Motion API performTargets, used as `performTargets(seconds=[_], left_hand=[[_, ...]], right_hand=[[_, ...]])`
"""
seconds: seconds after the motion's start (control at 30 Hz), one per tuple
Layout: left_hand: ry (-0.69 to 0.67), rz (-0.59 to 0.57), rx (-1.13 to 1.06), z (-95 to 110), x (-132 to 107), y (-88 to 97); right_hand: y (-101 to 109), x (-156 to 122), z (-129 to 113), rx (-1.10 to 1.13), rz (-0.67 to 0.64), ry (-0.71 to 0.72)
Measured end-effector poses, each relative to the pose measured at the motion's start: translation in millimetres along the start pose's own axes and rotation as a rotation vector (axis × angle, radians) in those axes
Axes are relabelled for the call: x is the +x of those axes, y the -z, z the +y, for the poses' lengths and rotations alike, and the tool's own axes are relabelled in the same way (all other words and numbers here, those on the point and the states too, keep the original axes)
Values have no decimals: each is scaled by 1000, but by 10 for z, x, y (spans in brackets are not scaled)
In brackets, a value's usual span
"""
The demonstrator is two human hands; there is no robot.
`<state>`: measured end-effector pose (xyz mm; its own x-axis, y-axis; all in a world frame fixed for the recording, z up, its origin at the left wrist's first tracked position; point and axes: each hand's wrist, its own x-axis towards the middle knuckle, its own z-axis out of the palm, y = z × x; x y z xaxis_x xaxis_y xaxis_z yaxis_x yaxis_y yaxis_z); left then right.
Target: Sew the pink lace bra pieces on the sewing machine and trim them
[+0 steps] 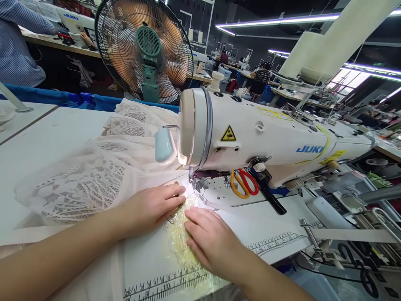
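A cream garment of sheer fabric [147, 163] with lace panels [90, 188] lies over the machine bed, one edge running to the presser foot [193, 182]. My left hand [153, 207] rests on this fabric left of the foot, fingers stretched out and slightly apart. Just in front of the foot, my right hand [213, 240] lies with extended fingers over a patch of crinkled, yellowish clear tape [180, 240]. Both thumbs are mostly hidden. Above stands the white JUKI sewing machine [250, 129]. I cannot tell whether the needle is in the fabric.
Scissors with orange and red handles [240, 184] lie under the machine arm. A printed ruler strip [169, 286] runs along the table's front edge. Behind the table stands a large fan [147, 50]. A person in a striped top [19, 46] is at the upper left.
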<state>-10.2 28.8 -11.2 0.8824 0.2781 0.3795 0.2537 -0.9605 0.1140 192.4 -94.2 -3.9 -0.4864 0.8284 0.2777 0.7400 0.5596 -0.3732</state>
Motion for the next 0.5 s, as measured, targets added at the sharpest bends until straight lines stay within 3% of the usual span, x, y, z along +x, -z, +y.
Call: performTargets(seconds=[0.33, 0.5], left_hand=[[23, -50, -4, -35, 63, 81], [25, 0, 37, -168, 79, 22]], right_hand=[[-29, -13, 7, -13, 26, 19], [-69, -21, 7, -31, 45, 15]])
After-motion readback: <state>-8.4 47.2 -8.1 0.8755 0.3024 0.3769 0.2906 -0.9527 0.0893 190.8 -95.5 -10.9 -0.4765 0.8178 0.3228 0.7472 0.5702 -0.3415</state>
